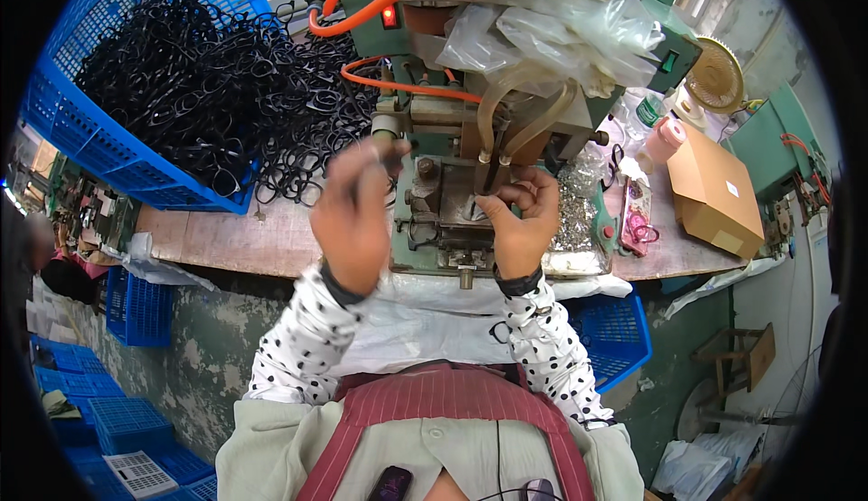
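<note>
In the head view, the workbench [226, 239] shows a strip of surface on the left, between the blue crate [117, 135] and the near edge; heaped metal bits [577, 212] crowd the right hand's outer side. The metal fixture [461, 204] stands between the hands by that edge, blocky, dark grey and worn. The right hand [527, 221] bends thumb and fingers in at it; the left hand [353, 216] is blurred, fingers pointing far. I cannot tell whether either grips anything.
</note>
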